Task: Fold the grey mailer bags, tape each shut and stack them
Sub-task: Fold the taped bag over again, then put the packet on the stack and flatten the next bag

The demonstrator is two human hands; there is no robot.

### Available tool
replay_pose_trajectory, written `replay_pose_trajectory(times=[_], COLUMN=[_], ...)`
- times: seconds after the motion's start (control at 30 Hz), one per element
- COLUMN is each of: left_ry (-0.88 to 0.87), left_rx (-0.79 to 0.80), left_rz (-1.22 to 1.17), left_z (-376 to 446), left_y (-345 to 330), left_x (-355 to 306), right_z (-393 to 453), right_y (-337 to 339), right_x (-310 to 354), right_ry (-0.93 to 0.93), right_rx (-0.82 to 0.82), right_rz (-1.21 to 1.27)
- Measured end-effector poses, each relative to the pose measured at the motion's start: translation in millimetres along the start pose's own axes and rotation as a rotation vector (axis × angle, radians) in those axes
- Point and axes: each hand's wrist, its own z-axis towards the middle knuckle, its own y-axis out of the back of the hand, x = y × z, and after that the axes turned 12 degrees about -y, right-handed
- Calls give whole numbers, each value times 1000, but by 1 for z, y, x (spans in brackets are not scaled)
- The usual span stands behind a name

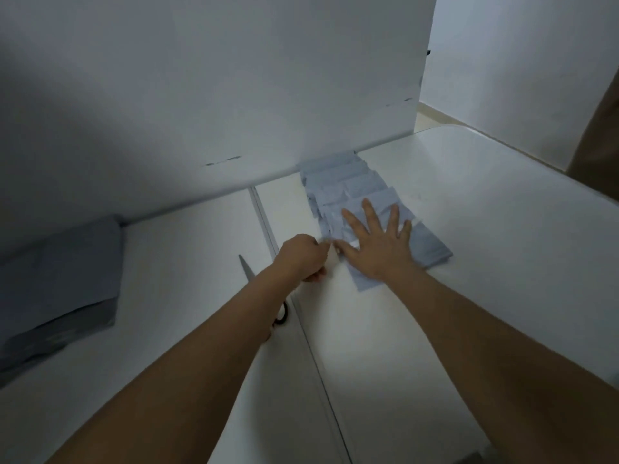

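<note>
White tabletop (pixel 469 229) with seam down middle; white backboard (pixel 234 78) upright at tabletop's far edge; scissors (pixel 246 267) beside seam.

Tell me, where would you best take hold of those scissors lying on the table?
Probably by the dark handle loop, coming from the near side. The scissors lie flat on the white table, their pointed blade aimed away from the person, so the loop end is closest and safest. The left forearm crosses over their middle and hides it, so the arm must move first.

smooth matt white table (pixel 469 229), crinkled grey mailer bags (pixel 432 252), seemingly plastic
</note>
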Motion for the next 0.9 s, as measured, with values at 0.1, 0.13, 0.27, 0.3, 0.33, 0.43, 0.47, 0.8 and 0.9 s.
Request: replay_pose_trajectory(times=[0.1,0.13,0.27,0.3,0.33,0.43,0.47,0.8,0.9], left_ry=[8,4,-118,-156,-185,-233,-229,94,130], left_rx=[11,23,-11,-57,-112,-315,-385,-475,-275], left_rz=[-97,-136,-202,-198,-197,-143,-109,437,668], left_z=[-14,-20,-48,-57,-67,-102,-112,-189,-187], left_y=[7,10,32,40,50,82,93,174,182], left_x=[0,-1,2,6,11,44,62,263,280], right_z=[0,-2,-21,-29,-38,-71,-82,-173,-188], right_y=[3,5,23,28,33,40,41,11,0], right_x=[0,0,29,44,61,121,141,262,270], right_ry=[2,-12,16,63,118,296,346,561,536], right_rx=[-3,-4,-106,-135,-150,-162,-155,37,93], right_rz=[-9,-12,1,16,39,140,182,250,247])
